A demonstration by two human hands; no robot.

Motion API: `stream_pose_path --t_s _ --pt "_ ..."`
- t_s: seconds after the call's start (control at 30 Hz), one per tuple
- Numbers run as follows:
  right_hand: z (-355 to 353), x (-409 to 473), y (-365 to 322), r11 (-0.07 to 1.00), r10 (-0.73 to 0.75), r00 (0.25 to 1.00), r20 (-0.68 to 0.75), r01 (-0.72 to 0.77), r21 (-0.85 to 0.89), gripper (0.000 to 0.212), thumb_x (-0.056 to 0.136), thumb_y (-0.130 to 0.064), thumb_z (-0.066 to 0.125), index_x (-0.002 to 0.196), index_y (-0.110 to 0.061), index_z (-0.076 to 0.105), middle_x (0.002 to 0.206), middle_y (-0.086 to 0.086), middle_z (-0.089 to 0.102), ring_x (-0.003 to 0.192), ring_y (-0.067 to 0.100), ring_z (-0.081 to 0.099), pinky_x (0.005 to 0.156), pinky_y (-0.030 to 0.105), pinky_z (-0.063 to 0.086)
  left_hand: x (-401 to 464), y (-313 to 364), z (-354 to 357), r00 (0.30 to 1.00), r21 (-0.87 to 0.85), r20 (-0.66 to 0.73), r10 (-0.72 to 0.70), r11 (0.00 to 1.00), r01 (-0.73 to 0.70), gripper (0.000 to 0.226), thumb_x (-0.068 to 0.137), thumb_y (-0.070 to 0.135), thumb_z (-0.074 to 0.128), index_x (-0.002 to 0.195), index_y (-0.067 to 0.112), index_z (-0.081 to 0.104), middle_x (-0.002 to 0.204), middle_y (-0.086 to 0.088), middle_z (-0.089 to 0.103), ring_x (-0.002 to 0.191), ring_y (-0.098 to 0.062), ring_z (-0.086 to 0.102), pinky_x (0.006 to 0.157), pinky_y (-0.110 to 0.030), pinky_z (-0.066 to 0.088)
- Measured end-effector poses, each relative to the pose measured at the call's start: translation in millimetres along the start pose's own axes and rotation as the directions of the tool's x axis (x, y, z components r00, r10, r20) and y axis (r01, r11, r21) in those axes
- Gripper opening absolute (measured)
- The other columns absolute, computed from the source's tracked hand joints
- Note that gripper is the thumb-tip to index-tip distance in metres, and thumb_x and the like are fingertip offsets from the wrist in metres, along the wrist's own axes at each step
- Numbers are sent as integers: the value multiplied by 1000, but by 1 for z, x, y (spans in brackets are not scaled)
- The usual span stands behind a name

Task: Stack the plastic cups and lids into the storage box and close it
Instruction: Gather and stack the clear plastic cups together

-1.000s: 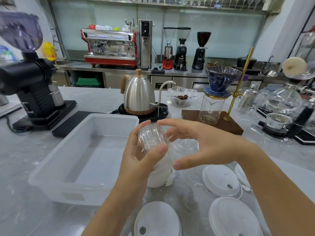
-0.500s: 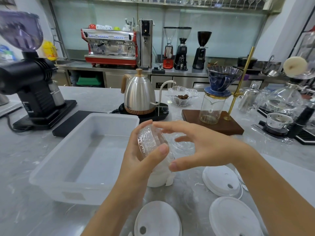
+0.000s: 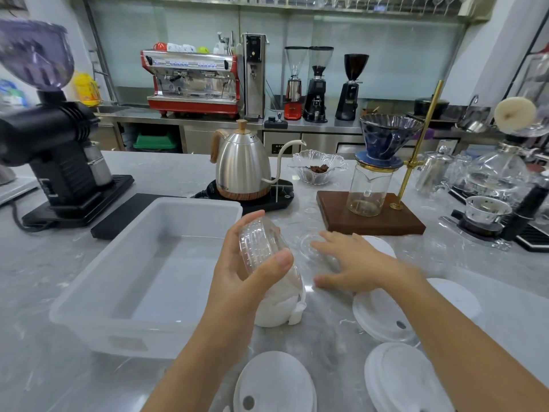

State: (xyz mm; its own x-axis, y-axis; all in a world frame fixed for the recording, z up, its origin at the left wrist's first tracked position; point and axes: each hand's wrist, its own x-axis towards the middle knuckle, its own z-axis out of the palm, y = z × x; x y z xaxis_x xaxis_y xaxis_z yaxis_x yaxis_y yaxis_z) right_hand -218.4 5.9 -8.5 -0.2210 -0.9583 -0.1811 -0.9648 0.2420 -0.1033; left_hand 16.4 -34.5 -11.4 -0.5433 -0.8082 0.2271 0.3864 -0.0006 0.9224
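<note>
While our left hand [image 3: 237, 281] curls its thumb [image 3: 277, 264] and fingers around a stack of clear cups [image 3: 267, 257], we hold that stack tilted, its base pointing up and away from us, just above the counter [image 3: 341, 346]. Its lower, wider end looks white, and we cannot tell whether that is a lid or more cups. Our grip is closed firmly on the stack, thumb on the near side and fingers wrapped behind.

Our right hand [image 3: 356, 263] is spread flat with its fingers apart, holding nothing, and it hovers low over a clear lid [image 3: 312, 245] lying on the counter; whether the fingertips touch it we cannot tell.

Just left of the held stack sits the storage box [image 3: 98, 301], a translucent white tub, open, with nothing visible inside. Around our right forearm lie white lids with small sip holes: 1 [image 3: 383, 316] just under the wrist, 1 [image 3: 274, 385] near the bottom edge and 1 [image 3: 407, 382] beside it, with another [image 3: 457, 295] farther right, partly hidden by the arm.

Behind the box stand a steel kettle [image 3: 242, 168] on a black base, a black grinder [image 3: 56, 150] to the left, a glass bowl [image 3: 318, 168] of something brown, and a blue dripper [image 3: 386, 138] over a glass jug on a wooden stand [image 3: 368, 218].
</note>
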Motion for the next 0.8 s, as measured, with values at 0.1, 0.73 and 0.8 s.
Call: stream_pose_path --t_s 0.1,0.73,0.8 --pt "1 -1 3 998 1 1000 31 -3 61 75 89 -63 60 154 -40 32 168 -2 19 155 17 15 124 46 -8 -1 1 1 1000 -7 -1 -11 1000 11 68 60 44 92 124 46 67 122 -5 73 121 -37 67 105 -65 50" --pt "-40 -20 0 838 -93 949 -300 237 491 103 72 -30 84 152 -48 22 156 -17 31 138 1 35 102 14 34 -3 6 2 999 -18 25 -23 1000 23 88 47 61 97 128 48 64 129 -8 71 122 -30 69 106 -60 51" --pt "-50 -27 -2 783 -118 945 -305 277 556 102 73 -25 86 150 -51 25 152 -14 35 136 1 41 103 15 38 -3 6 2 1000 -17 22 -22 1000 22 89 47 62 97 128 48 64 131 -10 70 123 -32 67 107 -61 50"
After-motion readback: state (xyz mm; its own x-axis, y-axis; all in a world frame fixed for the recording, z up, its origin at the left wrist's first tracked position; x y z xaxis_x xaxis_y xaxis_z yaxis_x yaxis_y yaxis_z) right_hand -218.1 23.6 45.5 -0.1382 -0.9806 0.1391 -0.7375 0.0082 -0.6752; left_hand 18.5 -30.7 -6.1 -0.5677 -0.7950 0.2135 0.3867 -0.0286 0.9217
